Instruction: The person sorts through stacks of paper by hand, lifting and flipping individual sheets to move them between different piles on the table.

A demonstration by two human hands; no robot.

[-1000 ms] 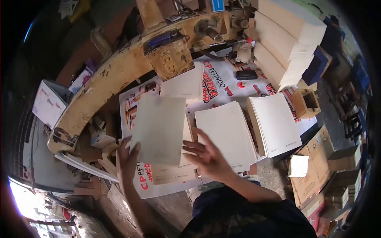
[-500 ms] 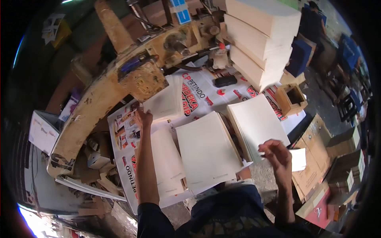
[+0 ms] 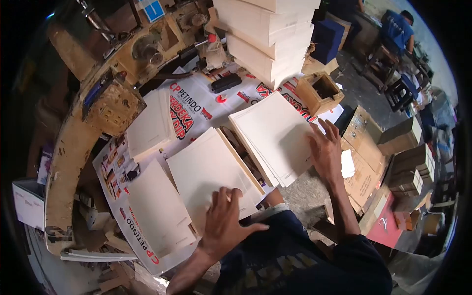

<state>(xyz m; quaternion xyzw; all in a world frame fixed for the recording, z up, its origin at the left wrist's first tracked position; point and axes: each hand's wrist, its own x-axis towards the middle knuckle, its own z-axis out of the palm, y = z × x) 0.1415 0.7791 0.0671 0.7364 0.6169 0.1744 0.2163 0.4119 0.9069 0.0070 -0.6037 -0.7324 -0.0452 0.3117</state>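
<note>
My left hand point(image 3: 223, 221) lies over the near edge of the middle stack of cream paper sheets point(image 3: 206, 167), its thumb stretched away from the fingers. At the right edge of the right-hand paper stack point(image 3: 273, 132), my right hand point(image 3: 325, 150) has its fingers apart and slightly bent, fingertips right at the border. A few top sheets of that stack sit askew at its near corner. Left of the middle stack lies another low paper stack point(image 3: 157, 211). Behind it, a further stack point(image 3: 150, 125) rests beside the machine.
A curved, worn machine arm point(image 3: 64, 187) borders the left side. Tall paper blocks point(image 3: 268, 44) stand at the back, near a wooden box point(image 3: 319, 93) and a black case point(image 3: 226, 83). Cardboard point(image 3: 364, 162) lies to the right. A person point(image 3: 397, 32) sits far off.
My left hand has come back from the far left stack to the middle stack. My right hand has moved up along the right stack's edge and opened. The view has shifted rightward.
</note>
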